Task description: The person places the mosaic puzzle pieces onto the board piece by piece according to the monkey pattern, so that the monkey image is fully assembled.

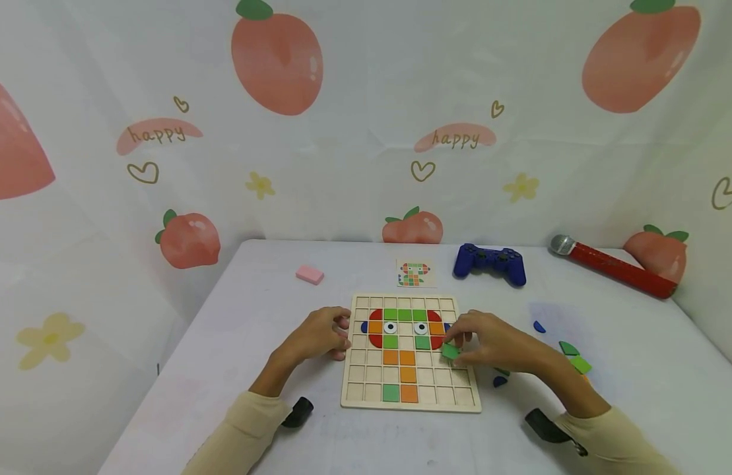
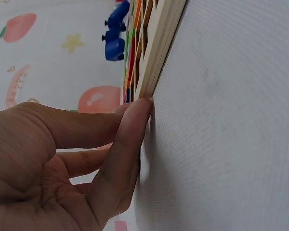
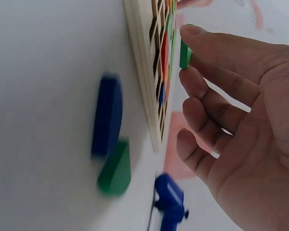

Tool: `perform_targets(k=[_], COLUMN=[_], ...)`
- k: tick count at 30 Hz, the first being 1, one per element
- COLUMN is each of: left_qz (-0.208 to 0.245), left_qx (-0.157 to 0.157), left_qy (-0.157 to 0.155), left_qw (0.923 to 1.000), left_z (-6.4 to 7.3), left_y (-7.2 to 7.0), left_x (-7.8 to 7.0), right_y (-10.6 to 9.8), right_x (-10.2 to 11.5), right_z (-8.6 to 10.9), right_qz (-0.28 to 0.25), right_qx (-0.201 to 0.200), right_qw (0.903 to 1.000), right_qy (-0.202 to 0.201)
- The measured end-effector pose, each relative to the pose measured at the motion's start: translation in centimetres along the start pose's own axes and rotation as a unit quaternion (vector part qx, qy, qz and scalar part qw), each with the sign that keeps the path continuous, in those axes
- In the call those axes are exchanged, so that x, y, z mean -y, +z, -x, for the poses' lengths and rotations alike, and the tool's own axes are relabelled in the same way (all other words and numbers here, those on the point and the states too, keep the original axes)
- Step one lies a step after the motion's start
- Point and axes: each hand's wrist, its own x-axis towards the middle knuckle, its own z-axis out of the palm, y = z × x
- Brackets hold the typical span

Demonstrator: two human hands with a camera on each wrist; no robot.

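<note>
A square wooden grid board [image 1: 413, 408] lies on the table, with coloured tiles and two eye tiles set in a face-like pattern. My left hand [image 1: 317, 335] holds its left edge, thumb and fingertips against the rim in the left wrist view. Over the board's right side, my right hand [image 1: 490, 340] pinches a green tile [image 1: 451, 351] between thumb and index finger. In the right wrist view that tile is above the board, its other fingers loosely curled. A pattern card [image 1: 416, 273] lies behind the board.
Right of the board lie loose pieces: a blue half-round [image 1: 539, 326], a dark green quarter-round [image 1: 569, 348], a light green square [image 1: 581, 364] and others partly hidden by the arm. Farther back are a pink block [image 1: 309, 274], a blue game controller [image 1: 490, 262] and a red microphone [image 1: 621, 269].
</note>
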Motion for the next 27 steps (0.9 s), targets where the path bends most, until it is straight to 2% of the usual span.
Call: perform_targets(k=[11, 16, 27], left_qz=[0.003, 0.007, 0.010], left_qx=[0.003, 0.005, 0.005], left_qy=[-0.002, -0.005, -0.007], left_qw=[1.0000, 0.9999, 0.9999], left_z=[-0.1, -0.1, 0.0], left_y=[-0.1, -0.1, -0.1], left_x=[0.0, -0.1, -0.1], right_y=[2.2, 3.0, 4.2], right_x=[2.3, 3.7, 5.8], right_z=[-3.0, -3.8, -4.8], right_qz=[-0.011, -0.024, -0.001], right_qx=[0.043, 0.065, 0.085], right_qw=[0.9977, 0.9961, 0.9934], right_qy=[-0.052, -0.054, -0.078])
